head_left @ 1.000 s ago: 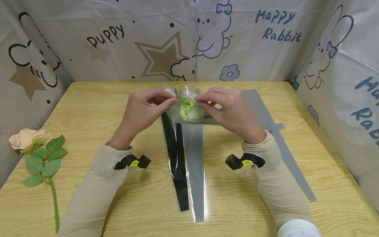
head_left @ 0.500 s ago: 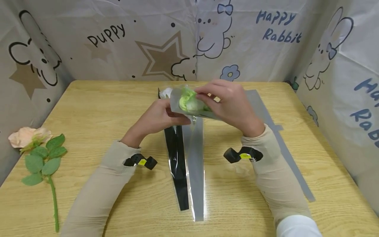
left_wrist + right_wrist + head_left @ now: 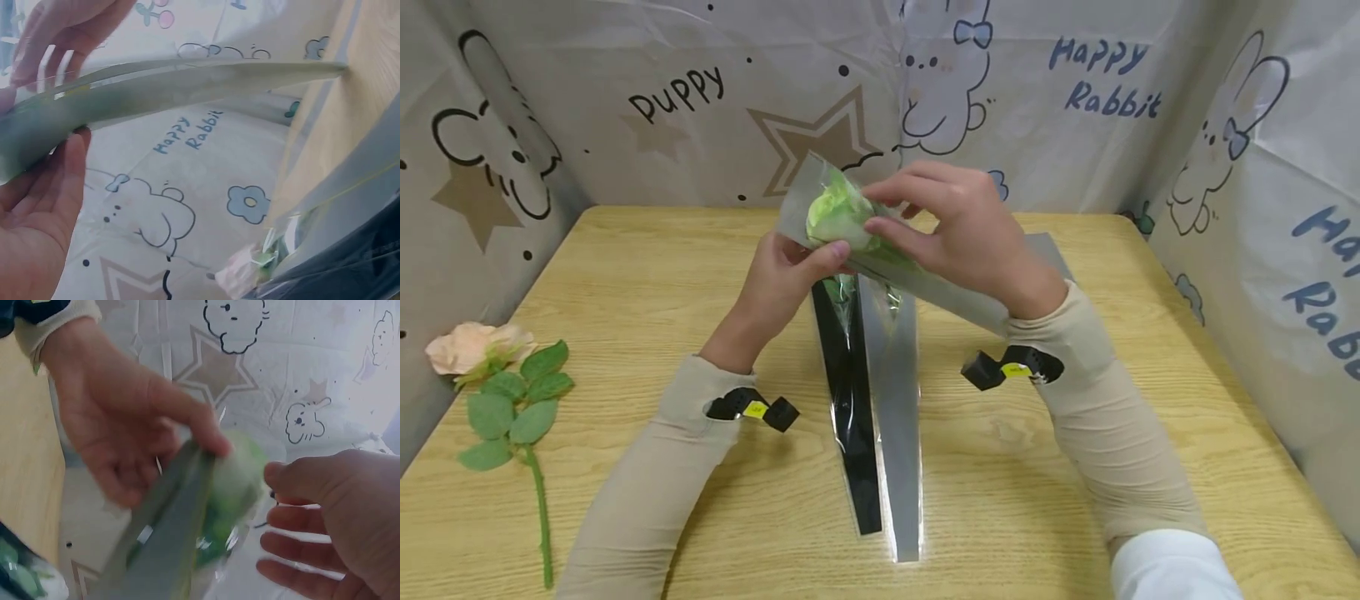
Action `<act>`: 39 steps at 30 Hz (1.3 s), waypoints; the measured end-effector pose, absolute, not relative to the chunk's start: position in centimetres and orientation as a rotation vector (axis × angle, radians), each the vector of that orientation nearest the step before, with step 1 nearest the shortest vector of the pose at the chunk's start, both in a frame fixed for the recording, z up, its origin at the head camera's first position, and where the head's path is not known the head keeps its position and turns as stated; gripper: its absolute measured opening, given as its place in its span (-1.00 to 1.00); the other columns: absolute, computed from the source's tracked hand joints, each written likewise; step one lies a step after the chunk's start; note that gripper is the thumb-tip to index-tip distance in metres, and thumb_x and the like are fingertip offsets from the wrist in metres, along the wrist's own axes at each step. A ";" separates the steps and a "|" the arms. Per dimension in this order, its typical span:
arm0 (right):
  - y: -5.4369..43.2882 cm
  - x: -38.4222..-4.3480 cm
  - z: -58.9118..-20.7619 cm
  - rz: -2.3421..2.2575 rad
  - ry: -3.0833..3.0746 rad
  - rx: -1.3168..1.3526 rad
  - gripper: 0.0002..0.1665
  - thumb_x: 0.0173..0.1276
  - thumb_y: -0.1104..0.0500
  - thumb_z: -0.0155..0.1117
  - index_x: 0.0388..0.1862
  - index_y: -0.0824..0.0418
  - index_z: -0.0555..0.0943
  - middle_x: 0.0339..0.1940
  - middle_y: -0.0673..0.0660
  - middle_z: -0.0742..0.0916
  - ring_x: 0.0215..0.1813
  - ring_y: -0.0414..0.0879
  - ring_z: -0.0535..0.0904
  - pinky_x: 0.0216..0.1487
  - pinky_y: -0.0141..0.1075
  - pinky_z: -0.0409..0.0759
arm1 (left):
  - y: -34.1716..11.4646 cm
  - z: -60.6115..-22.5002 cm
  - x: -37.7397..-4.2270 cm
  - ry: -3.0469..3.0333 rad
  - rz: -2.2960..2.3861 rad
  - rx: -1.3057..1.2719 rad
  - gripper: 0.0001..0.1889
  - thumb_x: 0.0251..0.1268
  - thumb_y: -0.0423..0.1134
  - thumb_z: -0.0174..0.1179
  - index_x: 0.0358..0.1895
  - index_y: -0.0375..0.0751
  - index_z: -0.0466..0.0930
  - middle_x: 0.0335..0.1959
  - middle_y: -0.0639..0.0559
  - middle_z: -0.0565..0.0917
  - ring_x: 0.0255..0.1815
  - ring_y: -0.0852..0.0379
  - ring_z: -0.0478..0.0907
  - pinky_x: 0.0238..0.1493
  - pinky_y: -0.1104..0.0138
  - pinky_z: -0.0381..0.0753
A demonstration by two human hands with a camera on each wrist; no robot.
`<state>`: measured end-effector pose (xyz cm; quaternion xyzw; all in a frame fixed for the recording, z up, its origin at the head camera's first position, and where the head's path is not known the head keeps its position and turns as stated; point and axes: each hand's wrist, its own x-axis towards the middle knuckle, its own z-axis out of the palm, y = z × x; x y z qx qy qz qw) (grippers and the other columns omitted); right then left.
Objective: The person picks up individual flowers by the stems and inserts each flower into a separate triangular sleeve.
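Note:
A pale green-white flower point(image 3: 833, 218) lies in the wide end of a long clear-and-grey wrapping sleeve point(image 3: 951, 296), raised over the back of the table and slanting down to the right. My left hand point(image 3: 775, 283) grips the sleeve's wide end, thumb in front and fingers behind. Beside the flower, my right hand point(image 3: 958, 225) has its thumb and forefinger tips at the film; in the right wrist view the fingers of this right hand point(image 3: 319, 519) are apart and relaxed. Beneath, a black-backed sleeve point(image 3: 856, 417) and a grey-backed sleeve point(image 3: 897, 425) lie side by side, their upper ends hidden.
A loose peach rose point(image 3: 475, 348) with leaves and a long stem lies at the table's left. Another flat grey sleeve point(image 3: 1051, 250) lies at the back right, mostly covered by my right arm. Printed cloth point(image 3: 677, 167) walls the back and sides.
My left hand has gone from beside the opening to gripping the sleeve's wide end. Flower and sleeve have risen and tilted up to the left. My right hand has moved slightly up.

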<state>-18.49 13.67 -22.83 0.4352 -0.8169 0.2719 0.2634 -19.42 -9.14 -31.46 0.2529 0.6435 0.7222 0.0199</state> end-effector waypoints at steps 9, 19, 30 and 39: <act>15.7 -20.2 -23.7 0.822 -2.854 0.997 -0.22 0.45 -0.11 0.39 0.53 0.13 0.41 0.22 0.14 0.73 0.18 -0.02 0.71 0.18 -0.12 0.73 | -10.0 -30.9 -20.0 1.567 2.587 0.698 -0.74 0.45 -0.34 0.00 0.05 -0.12 0.62 -0.11 0.09 0.69 -0.14 0.26 0.69 0.01 0.47 0.74; 15.5 -20.7 -27.5 1.612 -2.903 1.053 -0.29 0.39 0.15 0.46 0.48 0.12 0.46 0.00 0.18 0.85 -0.02 -0.04 0.81 0.05 -0.12 0.78 | -9.8 -31.0 -19.8 1.528 2.554 0.621 -0.74 0.59 -0.25 -0.05 0.14 -0.29 0.52 -0.10 0.07 0.73 -0.10 0.27 0.74 0.05 0.46 0.74; 17.3 -22.2 -29.8 2.111 -2.493 0.502 -0.45 0.37 0.22 0.45 0.31 0.16 0.54 -0.25 0.02 0.86 -0.19 -0.10 0.84 -0.10 -0.18 0.82 | -10.0 -31.1 -20.7 1.833 2.351 0.420 -0.65 0.63 -0.20 0.06 0.20 -0.43 0.55 -0.13 0.05 0.80 -0.10 0.23 0.80 0.05 0.44 0.75; 19.3 -24.3 -33.2 2.335 -2.225 0.066 -0.41 0.40 0.30 0.40 0.37 0.26 0.49 -0.30 -0.01 0.83 -0.29 -0.18 0.81 -0.25 -0.29 0.81 | -10.1 -31.0 -20.7 1.874 2.342 0.406 -0.76 0.61 -0.24 0.11 0.11 -0.32 0.61 -0.17 0.08 0.81 -0.13 0.23 0.80 0.03 0.43 0.76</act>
